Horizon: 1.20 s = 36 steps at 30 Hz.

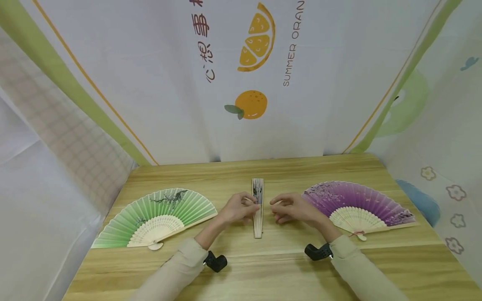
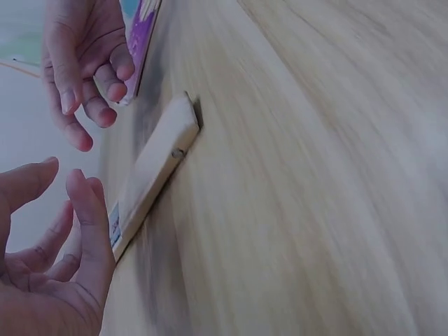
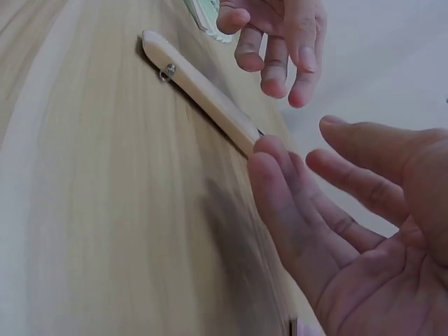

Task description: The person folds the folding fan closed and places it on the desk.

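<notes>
A folded hand fan [image 1: 257, 228] lies lengthwise on the wooden table between both hands, its pivot end toward the person. My left hand [image 1: 239, 207] hovers at the fan's left side and covers a small part of it in the head view. Loosely bent fingers [image 2: 87, 203] of that hand hold nothing, and a gap shows between thumb and forefinger. To the fan's right, my right hand [image 1: 291, 207] hangs above the table, apart from the fan. Its fingers [image 3: 280, 203] are also relaxed with nothing between them. The folded fan's rivet [image 3: 169, 69] shows in the right wrist view.
A spread green fan [image 1: 158, 209] lies on the table's left side. On the right lies a spread purple fan [image 1: 357, 200], partly behind the right hand. White printed cloth [image 1: 169, 104] hangs behind the wooden table [image 1: 263, 271] and at both sides.
</notes>
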Motion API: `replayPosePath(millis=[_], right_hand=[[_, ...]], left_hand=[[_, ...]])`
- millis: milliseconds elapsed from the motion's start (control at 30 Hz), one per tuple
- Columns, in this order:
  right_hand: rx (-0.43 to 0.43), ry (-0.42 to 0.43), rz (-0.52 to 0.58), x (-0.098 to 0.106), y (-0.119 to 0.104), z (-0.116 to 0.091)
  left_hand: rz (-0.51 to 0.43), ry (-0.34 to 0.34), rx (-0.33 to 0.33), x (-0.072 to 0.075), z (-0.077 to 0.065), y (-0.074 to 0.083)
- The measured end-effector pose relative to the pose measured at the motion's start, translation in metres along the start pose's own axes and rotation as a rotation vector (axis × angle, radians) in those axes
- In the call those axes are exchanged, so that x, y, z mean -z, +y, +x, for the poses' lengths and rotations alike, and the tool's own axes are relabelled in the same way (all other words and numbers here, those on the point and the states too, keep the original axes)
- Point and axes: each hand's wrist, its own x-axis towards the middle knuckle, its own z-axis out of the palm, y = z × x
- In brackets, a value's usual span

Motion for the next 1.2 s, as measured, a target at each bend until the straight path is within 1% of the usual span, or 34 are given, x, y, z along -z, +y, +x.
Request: replayPosePath(millis=[133,267,467,633,800,867,1033,1200], right_hand=[[0.008,-0.012,0.033,0.008,0.004,-0.009],[0.034,-0.002,0.038,0.014,0.008,-0.017],[0.084,0.043,0.051,0.023,0.013,-0.032],[0.088,0.101,0.052,0.032,0.016,-0.044],[0.1,0.147,0.07,0.042,0.017,-0.057],[0.112,0.157,0.078,0.046,0.017,-0.063],[0.127,0.197,0.05,0.058,0.02,-0.077],[0.123,0.219,-0.005,0.068,0.021,-0.09]], left_hand=[[-0.038,-0.05,-0.015,-0.005,0.003,0.002],[-0.039,-0.082,-0.044,-0.009,0.006,0.003],[-0.024,-0.126,-0.087,-0.017,0.01,0.007],[-0.018,-0.164,-0.108,-0.023,0.016,0.01],[-0.049,-0.173,-0.106,-0.032,0.023,0.016],[-0.041,-0.171,-0.109,-0.034,0.025,0.019],[0.0,-0.169,-0.137,-0.039,0.03,0.021],[0.008,-0.168,-0.148,-0.044,0.037,0.02]])
